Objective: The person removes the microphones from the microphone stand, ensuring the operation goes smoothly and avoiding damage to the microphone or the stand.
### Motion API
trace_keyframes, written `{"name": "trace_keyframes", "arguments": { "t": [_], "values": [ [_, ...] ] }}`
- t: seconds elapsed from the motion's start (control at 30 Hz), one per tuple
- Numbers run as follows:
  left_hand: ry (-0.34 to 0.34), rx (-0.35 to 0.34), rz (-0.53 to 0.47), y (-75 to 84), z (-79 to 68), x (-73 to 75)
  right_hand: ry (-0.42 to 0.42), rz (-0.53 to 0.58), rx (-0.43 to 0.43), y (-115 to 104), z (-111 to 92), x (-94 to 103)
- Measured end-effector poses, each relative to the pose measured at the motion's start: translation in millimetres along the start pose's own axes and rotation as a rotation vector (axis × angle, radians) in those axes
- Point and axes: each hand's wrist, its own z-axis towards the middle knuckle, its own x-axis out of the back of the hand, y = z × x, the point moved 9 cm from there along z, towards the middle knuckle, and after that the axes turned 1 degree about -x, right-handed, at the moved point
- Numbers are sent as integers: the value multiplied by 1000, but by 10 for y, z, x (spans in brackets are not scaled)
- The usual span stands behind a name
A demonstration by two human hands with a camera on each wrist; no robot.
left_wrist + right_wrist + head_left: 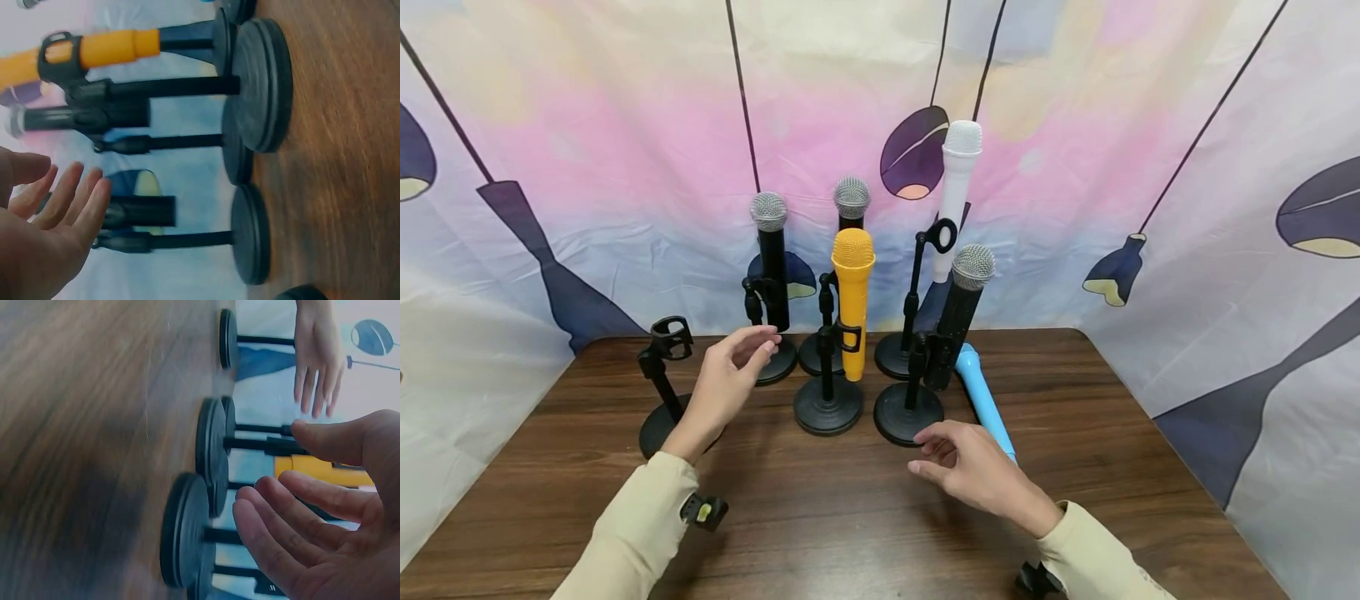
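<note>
My left hand [727,385], fingers loosely extended and holding nothing, hovers between a bare black stand [660,392] and a black microphone [772,258] with a silver head in a back-row stand. In the left wrist view, that black microphone [144,211] shows partly behind the fingers. My right hand [976,468] is over the table, fingers slightly bent with nothing in them. Beside it a light blue microphone [987,400] lies on the table, partly hidden by the hand. Just beyond its fingertips is the round base [908,415] of a stand gripping another black microphone [957,321].
A yellow microphone [853,292] tilts in the front middle stand. Behind it another silver-headed microphone [852,198] is partly hidden. A tall white microphone [957,183] leans in the back right stand. A patterned cloth [662,208] hangs behind the wooden table [820,517].
</note>
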Motion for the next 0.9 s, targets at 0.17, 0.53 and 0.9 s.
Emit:
{"name": "trace_keyframes", "arguments": {
  "t": [0.17,0.53,0.9],
  "values": [
    [96,112,22,-273,144,50,-36,27,44,-84,21,-133],
    [257,291,-48,-652,357,133,-66,45,69,-121,83,-261],
    [230,364,-150,-887,580,13,-49,21,56,-128,113,-234]
  ]
}}
